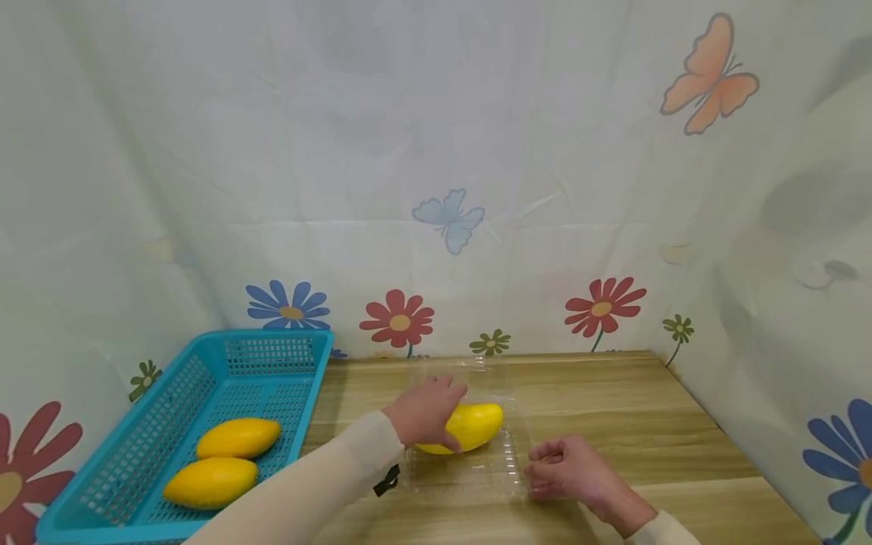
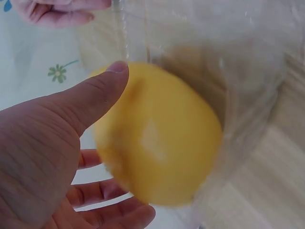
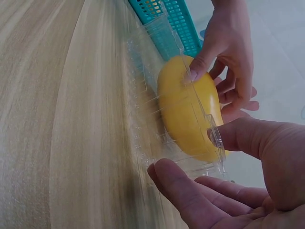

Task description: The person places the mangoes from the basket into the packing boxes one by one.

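I see L hand [image 1: 425, 412] curled round a yellow mango [image 1: 470, 426], thumb and fingers gripping it inside the clear plastic clamshell [image 1: 477, 465] at mid-table [image 1: 613, 409]. R hand [image 1: 572, 469] sits at the clamshell's right edge, thumb and fingers pinching its rim per R wrist cam. Two more mangoes [image 1: 225, 458] lie in the teal basket [image 1: 272, 356], far left.
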A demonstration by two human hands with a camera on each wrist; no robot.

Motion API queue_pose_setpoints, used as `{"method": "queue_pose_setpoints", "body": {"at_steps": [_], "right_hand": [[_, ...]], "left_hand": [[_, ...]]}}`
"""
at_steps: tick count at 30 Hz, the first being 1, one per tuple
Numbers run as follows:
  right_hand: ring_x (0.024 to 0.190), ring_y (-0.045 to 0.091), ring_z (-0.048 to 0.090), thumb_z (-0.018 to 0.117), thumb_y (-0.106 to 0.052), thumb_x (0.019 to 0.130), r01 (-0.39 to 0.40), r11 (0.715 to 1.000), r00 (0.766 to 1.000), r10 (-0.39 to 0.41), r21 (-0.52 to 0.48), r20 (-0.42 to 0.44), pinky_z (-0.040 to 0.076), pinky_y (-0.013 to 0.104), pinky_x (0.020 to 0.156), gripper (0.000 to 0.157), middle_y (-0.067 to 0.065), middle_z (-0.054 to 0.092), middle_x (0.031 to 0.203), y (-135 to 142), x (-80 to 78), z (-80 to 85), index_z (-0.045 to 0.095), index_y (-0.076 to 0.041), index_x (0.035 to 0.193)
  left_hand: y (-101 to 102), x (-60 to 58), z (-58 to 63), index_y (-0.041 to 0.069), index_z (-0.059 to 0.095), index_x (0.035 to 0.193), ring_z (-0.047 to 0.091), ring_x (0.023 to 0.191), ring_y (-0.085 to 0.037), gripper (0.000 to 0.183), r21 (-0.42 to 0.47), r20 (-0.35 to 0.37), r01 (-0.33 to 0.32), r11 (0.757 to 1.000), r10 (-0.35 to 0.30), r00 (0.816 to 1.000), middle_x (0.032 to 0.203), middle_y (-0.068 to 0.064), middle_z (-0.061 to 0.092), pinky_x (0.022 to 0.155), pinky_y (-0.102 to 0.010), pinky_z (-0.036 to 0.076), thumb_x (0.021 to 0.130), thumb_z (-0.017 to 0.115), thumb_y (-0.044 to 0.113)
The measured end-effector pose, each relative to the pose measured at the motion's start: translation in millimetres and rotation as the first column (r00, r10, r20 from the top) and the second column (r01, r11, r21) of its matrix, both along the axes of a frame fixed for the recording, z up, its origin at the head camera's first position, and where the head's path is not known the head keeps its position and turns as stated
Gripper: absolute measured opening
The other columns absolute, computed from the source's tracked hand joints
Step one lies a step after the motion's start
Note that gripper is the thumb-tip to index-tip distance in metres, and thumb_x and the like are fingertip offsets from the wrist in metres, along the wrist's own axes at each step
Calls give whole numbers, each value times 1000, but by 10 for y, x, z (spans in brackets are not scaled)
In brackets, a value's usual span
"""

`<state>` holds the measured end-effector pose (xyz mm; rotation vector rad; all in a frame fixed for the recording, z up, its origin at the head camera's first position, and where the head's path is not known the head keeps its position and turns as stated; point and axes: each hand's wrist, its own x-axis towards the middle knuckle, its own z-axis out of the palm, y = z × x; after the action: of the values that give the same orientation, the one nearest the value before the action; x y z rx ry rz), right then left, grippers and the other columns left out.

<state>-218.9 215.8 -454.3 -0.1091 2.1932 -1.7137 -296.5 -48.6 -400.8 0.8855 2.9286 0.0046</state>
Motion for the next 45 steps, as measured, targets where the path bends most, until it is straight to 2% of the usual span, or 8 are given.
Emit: {"method": "queue_pose_setpoints", "body": {"at_steps": [5,11,19,25,31,39,45], "right_hand": [[81,17,74,74,-7,90,-3,1000,1000,3,-5,8,65,37,79,46,18,77,101,-5,-4,-4,55,20,122],[84,19,75,73,-8,91,-13,1000,1000,13,-5,24,65,38,80,47,18,77,103,8,-21,-1,55,21,123],[83,18,74,75,-8,91,-10,1000,1000,10,-8,14,65,40,81,46,17,76,102,11,-9,-2,55,20,122],[82,19,75,75,-8,91,-8,1000,1000,8,-14,9,65,40,80,44,15,76,99,4,-5,-2,57,20,119],[80,18,75,76,-9,90,-12,1000,1000,12,-5,2,65,39,78,39,13,75,95,11,-18,-5,60,17,115],[80,18,75,76,-8,90,-16,999,1000,16,-27,1,65,40,78,39,13,77,95,27,-12,0,59,18,114],[83,19,76,75,-11,91,-35,999,999,35,-16,7,65,40,80,44,15,77,100,42,-13,8,58,19,119]], "left_hand": [[-131,-38,107,19,53,140,56,112,-21,81,16,11,-28,999,28,1000,130,-4,59,105,-38,56,74,89,51],[-297,-87,172,20,53,141,56,117,-21,82,63,28,-75,995,74,997,135,-7,56,105,-39,56,74,89,50],[-505,-76,292,16,56,137,60,113,-22,78,112,22,-94,989,92,995,130,-7,59,103,-41,57,74,90,46],[-637,-67,348,18,56,141,57,129,-30,80,105,10,-139,985,139,990,144,-11,57,106,-48,55,75,89,47],[-741,-32,423,21,58,141,55,131,-32,75,91,3,-139,986,140,990,147,-12,55,104,-51,56,78,87,48],[-956,14,578,18,62,134,59,118,-26,60,84,-6,-122,989,123,992,130,-8,62,99,-45,58,82,85,40],[-1138,58,618,16,62,132,61,108,-22,58,81,-3,-134,988,135,991,119,-7,63,94,-41,60,82,85,35]]}}
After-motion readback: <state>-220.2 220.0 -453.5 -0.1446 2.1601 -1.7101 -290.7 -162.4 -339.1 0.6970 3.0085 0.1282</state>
